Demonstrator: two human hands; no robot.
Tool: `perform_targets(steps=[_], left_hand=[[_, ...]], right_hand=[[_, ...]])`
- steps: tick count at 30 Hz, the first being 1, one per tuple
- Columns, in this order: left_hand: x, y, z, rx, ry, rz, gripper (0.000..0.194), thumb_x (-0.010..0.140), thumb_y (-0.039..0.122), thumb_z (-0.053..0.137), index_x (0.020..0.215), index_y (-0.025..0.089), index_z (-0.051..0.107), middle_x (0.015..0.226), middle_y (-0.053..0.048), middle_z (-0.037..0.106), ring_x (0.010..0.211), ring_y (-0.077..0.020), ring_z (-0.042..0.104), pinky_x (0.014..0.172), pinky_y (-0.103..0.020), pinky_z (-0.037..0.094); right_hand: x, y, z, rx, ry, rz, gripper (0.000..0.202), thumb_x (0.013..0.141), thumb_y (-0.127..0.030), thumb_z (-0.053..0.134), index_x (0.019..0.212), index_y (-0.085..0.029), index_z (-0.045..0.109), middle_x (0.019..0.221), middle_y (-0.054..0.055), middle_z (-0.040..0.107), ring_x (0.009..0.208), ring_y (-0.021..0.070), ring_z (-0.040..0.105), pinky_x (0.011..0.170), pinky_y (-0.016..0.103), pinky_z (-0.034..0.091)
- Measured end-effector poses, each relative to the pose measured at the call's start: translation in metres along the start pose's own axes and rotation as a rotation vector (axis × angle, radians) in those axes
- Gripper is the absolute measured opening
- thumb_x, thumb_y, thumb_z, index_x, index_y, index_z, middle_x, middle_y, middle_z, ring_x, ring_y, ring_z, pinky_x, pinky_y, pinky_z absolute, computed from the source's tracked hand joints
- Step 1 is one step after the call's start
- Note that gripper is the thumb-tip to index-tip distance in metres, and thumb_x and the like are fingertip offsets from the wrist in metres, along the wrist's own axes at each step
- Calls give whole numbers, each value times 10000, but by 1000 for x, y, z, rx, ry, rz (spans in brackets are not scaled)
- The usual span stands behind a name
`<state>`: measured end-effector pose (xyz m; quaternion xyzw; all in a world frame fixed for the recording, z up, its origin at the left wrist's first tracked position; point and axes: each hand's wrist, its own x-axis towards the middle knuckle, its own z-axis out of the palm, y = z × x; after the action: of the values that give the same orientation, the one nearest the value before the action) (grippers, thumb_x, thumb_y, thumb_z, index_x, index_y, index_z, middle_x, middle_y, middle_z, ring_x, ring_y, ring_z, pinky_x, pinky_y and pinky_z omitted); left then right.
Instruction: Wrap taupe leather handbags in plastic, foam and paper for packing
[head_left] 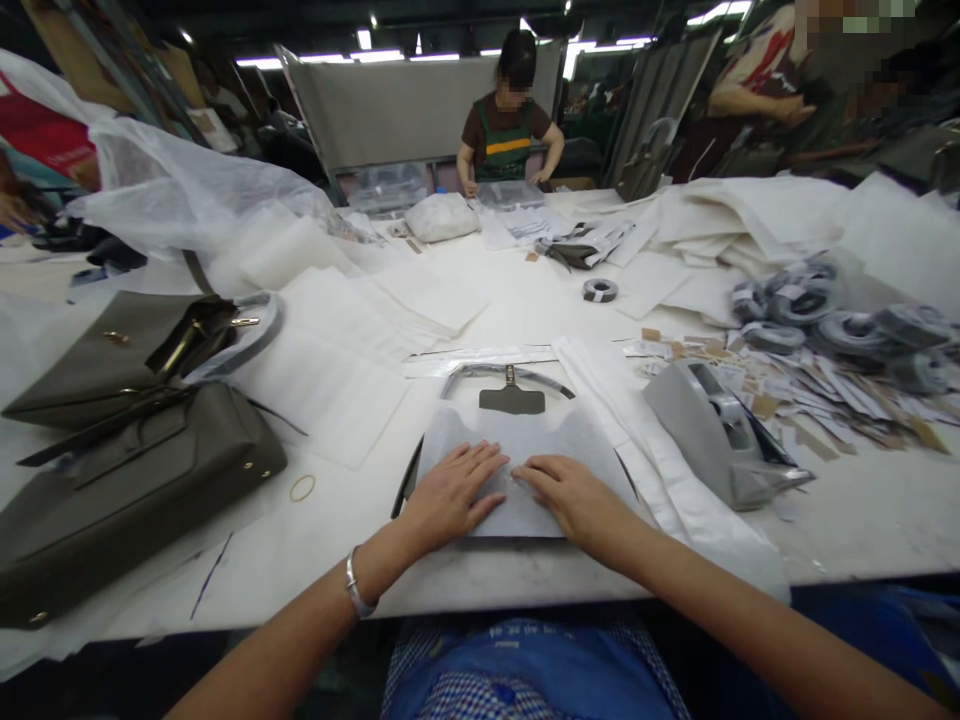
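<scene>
A handbag [512, 401] lies flat in front of me, its wrapped handle [466, 370] and a dark hanging flap showing at the top. Over its body is a thin white protective sheet [457, 432], with dark bag edges at both sides. My left hand [457, 492] lies flat on the sheet, fingers stretched out. Close beside it, my right hand [577, 495] has its fingers bent and drawn together at a small bump in the middle of the sheet. Whatever is at those fingertips is too small to make out.
Two dark handbags [150, 480] lie at the left near a rubber band [302, 488]. A grey tape dispenser [705, 430] stands right, beside loose tags [817, 400] and wrapped coils [795, 300]. White foam sheets [330, 350] are spread left. Across the table, a person [510, 130] handles clear plastic.
</scene>
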<state>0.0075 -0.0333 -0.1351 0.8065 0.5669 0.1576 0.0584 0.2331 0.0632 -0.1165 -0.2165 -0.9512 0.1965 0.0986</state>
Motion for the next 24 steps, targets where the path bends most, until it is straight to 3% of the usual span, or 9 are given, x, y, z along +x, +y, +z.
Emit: perform_targets(steps=[12,24], left_hand=[[0,-2,1,-37,-12,-15,471,1006,452,447,1392,185,469,1499,-99,473,1411,-233,400,1185,-441,303],[0,-3,0,-33,-25,28,382,1006,401,456,1308,199,574,1494,-117,474,1403,-257,413,1168,-457,329]], right_hand=[[2,7,-8,-166,-161,-143,518,879,-41,480,1344,-254,561,1230,108,618,1116,242,575,972,418,481],[-6,13,-4,-93,-102,-174,483,891,-46,471,1279,-286,628,1244,78,634,1161,229,561,1025,447,450]])
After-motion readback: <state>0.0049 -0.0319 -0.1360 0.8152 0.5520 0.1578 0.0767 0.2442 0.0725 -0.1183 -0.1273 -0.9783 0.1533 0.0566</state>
